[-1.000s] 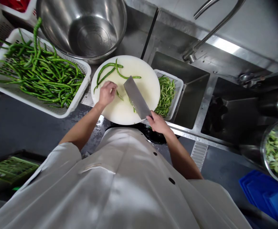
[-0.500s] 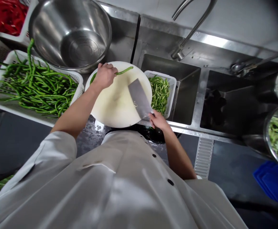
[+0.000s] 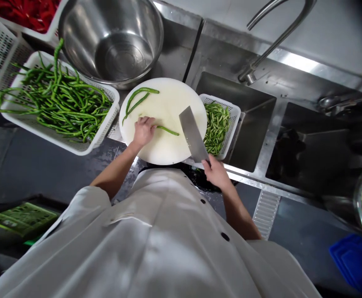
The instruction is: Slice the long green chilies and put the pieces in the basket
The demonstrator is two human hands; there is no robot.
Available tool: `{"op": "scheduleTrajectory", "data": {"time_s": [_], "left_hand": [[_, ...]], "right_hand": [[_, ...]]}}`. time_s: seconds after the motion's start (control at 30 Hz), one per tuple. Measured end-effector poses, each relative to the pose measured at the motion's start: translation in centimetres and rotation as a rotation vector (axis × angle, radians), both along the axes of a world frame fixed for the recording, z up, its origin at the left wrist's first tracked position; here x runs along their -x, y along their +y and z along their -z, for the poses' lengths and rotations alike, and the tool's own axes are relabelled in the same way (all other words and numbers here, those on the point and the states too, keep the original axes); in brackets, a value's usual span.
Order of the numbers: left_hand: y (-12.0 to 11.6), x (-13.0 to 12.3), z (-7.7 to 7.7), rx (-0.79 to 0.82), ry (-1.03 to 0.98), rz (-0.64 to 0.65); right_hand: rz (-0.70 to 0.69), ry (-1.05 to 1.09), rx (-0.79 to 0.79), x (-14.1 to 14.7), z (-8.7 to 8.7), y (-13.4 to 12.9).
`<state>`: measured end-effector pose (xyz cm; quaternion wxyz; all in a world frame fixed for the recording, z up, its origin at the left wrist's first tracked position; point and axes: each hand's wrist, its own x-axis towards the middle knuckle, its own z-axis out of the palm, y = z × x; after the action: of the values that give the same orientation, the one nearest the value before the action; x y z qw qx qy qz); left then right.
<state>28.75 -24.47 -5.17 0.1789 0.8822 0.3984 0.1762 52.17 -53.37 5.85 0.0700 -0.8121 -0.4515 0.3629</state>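
Observation:
On the round white cutting board [image 3: 171, 153], my left hand [image 3: 144, 131] is closed on a green bean [image 3: 168, 130], whose end points right toward the blade. My right hand [image 3: 216, 171] grips the handle of a cleaver [image 3: 194, 134]. The broad blade lies over the board's right side, a short gap from the bean's tip. Curved long beans [image 3: 137, 93] rest at the board's upper left. Just right of the board, a white basket [image 3: 235, 120] holds cut green pieces [image 3: 215, 132].
A white basket [image 3: 84, 150] of whole long beans [image 3: 72, 103] stands at the left, below a large steel bowl [image 3: 119, 45]. Red peppers [image 3: 32, 12] fill a crate at the upper left. Sinks [image 3: 246, 145] and a faucet [image 3: 271, 45] are on the right.
My left hand has moved down the board with a bean, leaving curved beans uncovered at the upper left. The camera view has shifted, and the cleaver stays near the board's right side.

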Motion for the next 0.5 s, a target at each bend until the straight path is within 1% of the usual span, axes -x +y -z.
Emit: {"op": "scheduleTrajectory", "data": {"time_s": [0.07,0.13,0.2,0.3,0.37,0.4,0.5], "left_hand": [[-0.4,2.1,-0.5,0.001,-0.011,-0.154],[-1.4,3.9,-1.4,0.071,0.053,-0.249],[-2.6,4.9,-1.9,0.167,0.165,-0.29],[-3.9,4.9,-1.4,0.232,0.274,-0.288],[-3.7,4.5,-0.7,0.209,0.257,-0.292],[-3.2,4.4,-0.3,0.192,0.232,-0.301],[-0.5,3.7,-0.1,0.151,0.145,-0.347]], "right_hand": [[-0.09,-0.069,0.031,2.1,-1.1,0.6],[-0.181,-0.09,0.075,4.1,-2.1,2.0],[-0.273,-0.086,0.116,5.8,-2.6,3.9],[-0.345,-0.071,0.147,7.4,-2.6,6.9],[-0.34,-0.064,0.142,7.6,-2.4,7.8],[-0.321,-0.062,0.132,7.4,-2.3,7.7],[-0.222,-0.074,0.085,6.2,-2.1,5.8]]}}
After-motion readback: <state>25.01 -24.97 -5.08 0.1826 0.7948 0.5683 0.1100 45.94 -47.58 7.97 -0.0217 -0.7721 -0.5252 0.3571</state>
